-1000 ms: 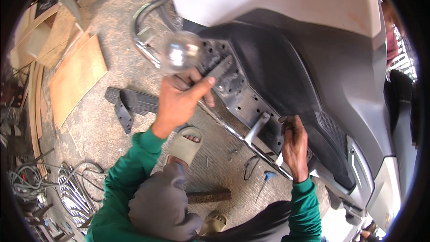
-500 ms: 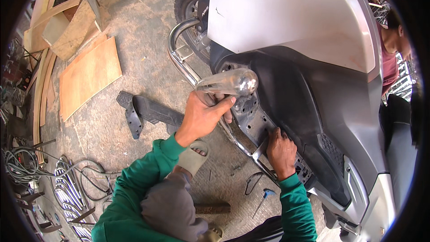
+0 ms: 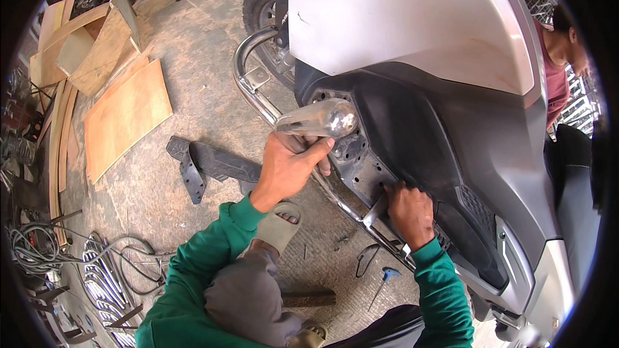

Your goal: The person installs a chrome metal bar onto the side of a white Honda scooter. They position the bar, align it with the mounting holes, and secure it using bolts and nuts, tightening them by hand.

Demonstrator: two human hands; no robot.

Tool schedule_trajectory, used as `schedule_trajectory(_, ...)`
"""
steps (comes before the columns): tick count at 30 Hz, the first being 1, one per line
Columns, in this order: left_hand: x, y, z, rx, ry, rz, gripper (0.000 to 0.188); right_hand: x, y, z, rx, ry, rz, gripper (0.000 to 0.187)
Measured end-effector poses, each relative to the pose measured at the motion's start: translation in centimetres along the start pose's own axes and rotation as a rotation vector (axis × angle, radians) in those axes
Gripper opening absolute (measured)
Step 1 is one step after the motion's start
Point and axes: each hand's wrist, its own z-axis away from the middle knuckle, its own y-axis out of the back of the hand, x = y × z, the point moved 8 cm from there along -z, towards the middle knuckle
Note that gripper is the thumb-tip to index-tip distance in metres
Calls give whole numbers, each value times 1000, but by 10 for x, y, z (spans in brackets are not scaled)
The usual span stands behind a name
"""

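Clear and shiny, a round-ended object point(image 3: 322, 118) is pinched in the left hand point(image 3: 290, 166) over the chrome rail point(image 3: 256, 98). Right of that rail, the right hand point(image 3: 411, 214) curls at the scooter's point(image 3: 412, 26) perforated plate point(image 3: 366, 175); whether it grips anything, I cannot tell. Black plastic parts point(image 3: 225, 162) lie left of the rail.
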Motion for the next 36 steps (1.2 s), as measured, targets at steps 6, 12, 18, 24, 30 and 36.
schedule_trajectory(6,1,1,-1,-12,-52,-30,31,-10,-1,7,160,96,27,35)
schedule_trajectory(12,-5,3,-2,-23,-85,-109,26,-4,9,10,102,-21,-130,29)
schedule_trajectory(18,-6,3,-3,-1,-91,-36,36,0,1,5,-42,-24,-137,31)
schedule_trajectory(24,-4,4,-3,-8,-101,-81,31,-8,6,11,154,7,-122,24)
schedule_trajectory(30,-5,3,-4,-8,-90,-55,28,1,14,12,135,-65,-209,36)
schedule_trajectory(36,-6,6,-1,6,-75,-61,26,0,-5,3,91,-19,-87,29)
